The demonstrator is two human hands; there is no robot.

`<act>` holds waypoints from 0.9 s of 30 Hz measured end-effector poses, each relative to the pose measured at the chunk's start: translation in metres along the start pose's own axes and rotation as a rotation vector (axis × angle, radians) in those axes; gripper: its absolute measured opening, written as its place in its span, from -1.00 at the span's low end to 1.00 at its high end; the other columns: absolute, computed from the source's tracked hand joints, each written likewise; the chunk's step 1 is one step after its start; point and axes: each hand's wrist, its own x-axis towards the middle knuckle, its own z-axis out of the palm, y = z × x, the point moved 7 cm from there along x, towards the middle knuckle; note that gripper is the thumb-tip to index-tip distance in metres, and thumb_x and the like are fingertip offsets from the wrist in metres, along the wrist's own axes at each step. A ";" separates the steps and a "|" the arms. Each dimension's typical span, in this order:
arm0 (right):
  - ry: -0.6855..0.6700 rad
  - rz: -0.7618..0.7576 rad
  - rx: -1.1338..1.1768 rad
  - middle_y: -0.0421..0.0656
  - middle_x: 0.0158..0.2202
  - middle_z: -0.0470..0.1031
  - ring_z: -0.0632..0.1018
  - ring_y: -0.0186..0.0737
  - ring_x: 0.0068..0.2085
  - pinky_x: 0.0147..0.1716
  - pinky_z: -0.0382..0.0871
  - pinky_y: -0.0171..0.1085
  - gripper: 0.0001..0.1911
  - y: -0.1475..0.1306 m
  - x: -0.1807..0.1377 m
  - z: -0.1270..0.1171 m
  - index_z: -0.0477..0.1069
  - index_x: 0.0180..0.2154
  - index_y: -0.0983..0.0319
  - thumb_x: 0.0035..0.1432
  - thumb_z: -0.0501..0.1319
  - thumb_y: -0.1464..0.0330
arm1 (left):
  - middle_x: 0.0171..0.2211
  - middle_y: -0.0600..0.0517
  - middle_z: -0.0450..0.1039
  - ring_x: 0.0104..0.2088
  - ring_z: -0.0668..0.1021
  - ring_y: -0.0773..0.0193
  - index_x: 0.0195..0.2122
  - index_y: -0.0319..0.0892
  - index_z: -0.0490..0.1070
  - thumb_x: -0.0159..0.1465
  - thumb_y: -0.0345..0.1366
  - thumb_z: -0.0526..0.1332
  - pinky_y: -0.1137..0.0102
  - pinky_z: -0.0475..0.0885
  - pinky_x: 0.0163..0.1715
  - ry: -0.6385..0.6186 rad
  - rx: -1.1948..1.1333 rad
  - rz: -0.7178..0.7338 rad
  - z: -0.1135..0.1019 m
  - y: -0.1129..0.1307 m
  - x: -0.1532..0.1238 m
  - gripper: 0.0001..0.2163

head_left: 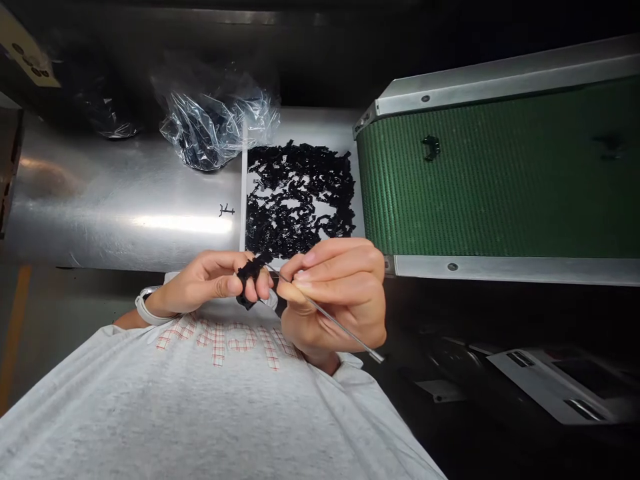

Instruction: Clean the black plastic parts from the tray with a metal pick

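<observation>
My left hand point(213, 283) is closed, pinching a small cluster of black plastic parts point(249, 275) between thumb and fingers just above my chest. My right hand point(337, 293) is closed around a thin metal rod point(340, 325), whose tip points into the black cluster. The rod's other end sticks out past my wrist to the lower right. Just beyond both hands lies a white tray point(243, 200) holding a heap of several small black plastic parts point(297, 197).
A steel worktable point(125, 207) carries a crumpled clear plastic bag of black parts point(213, 127) and one stray black part point(227, 211). A green conveyor belt point(500, 180) with metal rails runs to the right, with a black part point(431, 147) on it.
</observation>
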 end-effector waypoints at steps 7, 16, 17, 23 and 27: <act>-0.060 0.025 0.004 -0.23 -0.47 0.49 0.54 -0.24 -0.40 -0.48 0.53 -0.18 -0.81 -0.002 0.002 0.004 0.51 -0.30 0.10 0.39 0.18 0.36 | -0.31 -0.06 0.52 -0.26 0.55 0.21 -0.37 -0.18 0.55 0.34 -0.04 0.26 0.30 0.48 -0.15 0.033 -0.029 -0.010 -0.004 -0.002 0.000 -0.69; -0.057 0.019 0.034 -0.28 -0.53 0.38 0.49 -0.28 -0.45 -0.53 0.43 -0.24 -0.79 0.001 0.002 0.004 0.40 -0.41 0.14 0.26 0.35 0.32 | -0.32 -0.05 0.50 -0.22 0.56 0.19 -0.34 -0.19 0.56 0.37 -0.11 0.22 0.29 0.47 -0.12 0.000 -0.028 0.041 -0.003 -0.001 -0.001 -0.72; -0.060 0.023 0.036 -0.28 -0.53 0.38 0.49 -0.28 -0.45 -0.53 0.42 -0.25 -0.78 0.000 0.003 0.004 0.39 -0.42 0.15 0.27 0.34 0.34 | -0.32 -0.05 0.50 -0.22 0.56 0.20 -0.34 -0.19 0.56 0.38 -0.11 0.23 0.30 0.48 -0.12 -0.002 -0.029 0.045 -0.003 -0.001 -0.001 -0.73; -0.123 0.030 0.059 -0.21 -0.43 0.51 0.51 -0.28 -0.38 -0.45 0.43 -0.22 -0.86 -0.003 0.004 0.007 0.50 -0.32 0.21 0.33 0.24 0.46 | -0.34 -0.05 0.52 -0.28 0.56 0.22 -0.39 -0.19 0.53 0.35 -0.07 0.25 0.31 0.48 -0.16 0.040 -0.020 0.036 -0.007 0.000 0.000 -0.70; -0.151 0.030 0.055 -0.20 -0.40 0.56 0.53 -0.29 -0.38 -0.45 0.44 -0.22 -0.83 -0.002 0.002 0.009 0.51 -0.29 0.21 0.37 0.19 0.45 | -0.33 -0.05 0.52 -0.29 0.55 0.24 -0.37 -0.19 0.55 0.36 -0.09 0.25 0.34 0.47 -0.20 0.041 -0.028 0.030 -0.008 -0.003 -0.001 -0.71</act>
